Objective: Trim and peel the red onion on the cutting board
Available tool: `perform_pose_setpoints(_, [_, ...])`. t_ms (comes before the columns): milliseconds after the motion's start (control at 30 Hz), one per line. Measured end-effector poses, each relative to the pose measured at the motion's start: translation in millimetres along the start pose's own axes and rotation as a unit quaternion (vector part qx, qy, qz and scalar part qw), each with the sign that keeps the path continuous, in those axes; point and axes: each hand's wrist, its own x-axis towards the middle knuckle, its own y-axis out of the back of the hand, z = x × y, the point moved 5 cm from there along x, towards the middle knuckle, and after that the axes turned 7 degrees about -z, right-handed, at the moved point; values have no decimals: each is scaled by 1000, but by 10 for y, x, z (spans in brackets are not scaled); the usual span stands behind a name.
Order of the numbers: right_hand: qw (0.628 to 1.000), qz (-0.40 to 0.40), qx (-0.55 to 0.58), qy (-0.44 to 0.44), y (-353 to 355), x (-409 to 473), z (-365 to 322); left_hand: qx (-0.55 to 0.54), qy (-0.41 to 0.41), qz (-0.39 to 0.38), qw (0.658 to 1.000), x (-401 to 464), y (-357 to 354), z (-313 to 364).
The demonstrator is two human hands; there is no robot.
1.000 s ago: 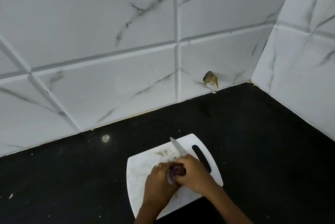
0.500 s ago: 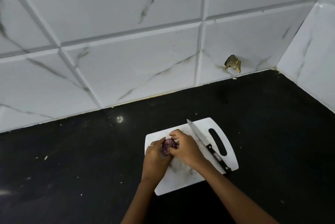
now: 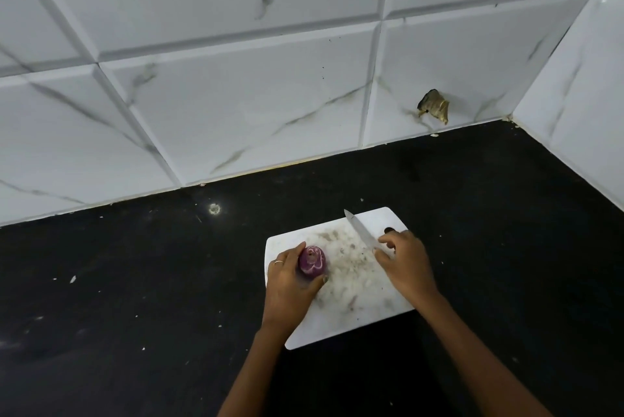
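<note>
**Onion held at the board's left end, knife under the right hand**

The red onion (image 3: 313,260) sits on the left end of the white cutting board (image 3: 351,315), cut face up and showing pale rings. The left hand (image 3: 290,285), a ring on one finger, grips it with fingers and thumb curled around its sides. At the board's right end the right hand (image 3: 403,263) lies over the handle of the knife (image 3: 360,230), fingers loosely bent; whether they clasp the handle cannot be told. The blade points to the board's far edge. The board rests on a black counter (image 3: 135,281), with white marbled tiles (image 3: 236,96) beyond it.
</note>
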Motion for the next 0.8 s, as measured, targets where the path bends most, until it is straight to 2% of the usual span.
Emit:
perform_pose_setpoints(133, [999,-19,-28,-8,-87,-20,64,17,-9,13,1000,14,-12,3])
perform_pose_setpoints(467, [996,-2,-90,20,-92,53,-82,24,-16,19,999,45,-27,-25])
perform_pose_setpoints(533, [999,-1,-43,1,-86,52,-47,24,-18,22,999,39,-29,-16])
perform_pose_setpoints(667, [984,-46,160,-70,-137,-58,-23,22,-19,30,999,36,-31,-13])
perform_pose_setpoints(800, [982,-63,168,-59,-233,-154,-137,29,-20,32,999,18,-33,-6])
